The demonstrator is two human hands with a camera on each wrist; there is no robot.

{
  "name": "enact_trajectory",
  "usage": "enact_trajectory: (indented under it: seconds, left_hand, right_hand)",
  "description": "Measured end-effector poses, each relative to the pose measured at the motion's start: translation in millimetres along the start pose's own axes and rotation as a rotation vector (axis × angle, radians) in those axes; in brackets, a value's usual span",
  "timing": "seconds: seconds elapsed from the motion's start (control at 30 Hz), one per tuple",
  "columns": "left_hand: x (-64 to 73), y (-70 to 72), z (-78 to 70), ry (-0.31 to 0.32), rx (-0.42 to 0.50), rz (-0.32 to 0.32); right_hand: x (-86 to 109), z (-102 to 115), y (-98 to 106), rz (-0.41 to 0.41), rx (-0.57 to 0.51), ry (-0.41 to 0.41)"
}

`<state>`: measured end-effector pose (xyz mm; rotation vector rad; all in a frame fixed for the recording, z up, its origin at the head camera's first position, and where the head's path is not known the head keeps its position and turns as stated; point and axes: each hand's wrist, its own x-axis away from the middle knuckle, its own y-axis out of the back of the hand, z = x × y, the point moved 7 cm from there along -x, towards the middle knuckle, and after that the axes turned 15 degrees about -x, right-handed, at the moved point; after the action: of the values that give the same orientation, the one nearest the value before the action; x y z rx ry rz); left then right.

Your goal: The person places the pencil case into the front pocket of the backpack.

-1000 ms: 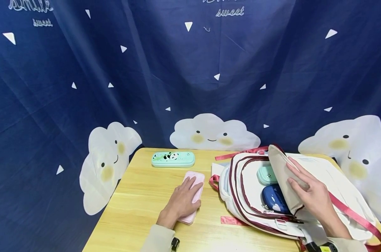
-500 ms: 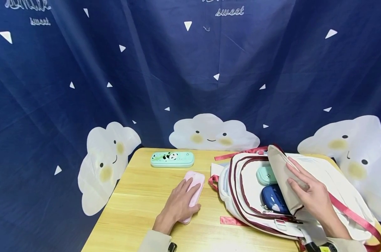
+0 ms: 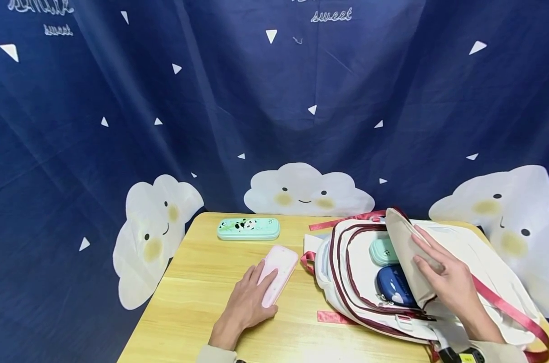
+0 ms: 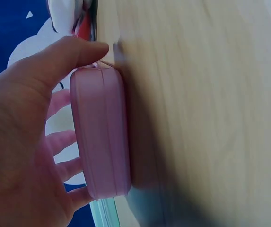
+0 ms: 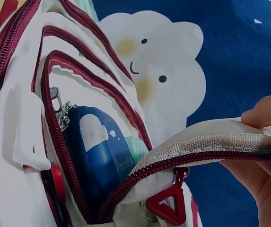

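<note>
My left hand grips a pink pencil case, fingers at its left side and thumb by its near end. The left wrist view shows the case side-on, with fingertips at one face and a shadow along the table. On the right lies a white backpack with dark red zips. My right hand holds its beige-lined front flap raised between thumb and fingers. In the opened pocket sit a dark blue case and a mint case, both partly hidden by the flap.
A mint panda pencil case lies at the table's back left. Red straps stick out from the backpack onto the wooden table. Behind the table hangs a dark blue curtain with printed clouds.
My left hand has shifted a little left and towards me along the pink pencil case. The case has turned slightly, its far end swinging right. My right hand and the flap stay put.
</note>
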<state>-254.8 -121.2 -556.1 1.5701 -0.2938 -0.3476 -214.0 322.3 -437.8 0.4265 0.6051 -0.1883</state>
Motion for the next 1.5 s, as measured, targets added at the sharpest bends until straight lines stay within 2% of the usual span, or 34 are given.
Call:
enact_trajectory:
  seconds: [0.2,0.53,0.73,1.0,1.2,1.5]
  left_hand:
    - [6.8,0.3,11.8,0.010,0.046,-0.020]
    - [27.8,-3.3,28.7,0.053,0.173,-0.026]
    - [31.3,-5.6,34.7,0.098,0.249,-0.037]
    - [34.6,-5.0,37.8,0.115,0.260,-0.071]
    - [33.8,-0.3,41.7,0.131,0.260,-0.122]
    - [32.3,0.4,49.7,0.178,0.297,-0.120]
  right_hand:
    - [1.0,-1,-1,0.002,-0.002,-0.006]
    - [-0.2,1,-1,-0.001,0.004,0.013]
    - [-0.9,2,0,-0.004,0.000,0.017]
    - [0.2,2,0,-0.004,-0.003,0.023]
    - [-0.1,1,1,-0.008,0.003,0.025]
    - [0.4,0,1,-0.016,0.000,0.030]
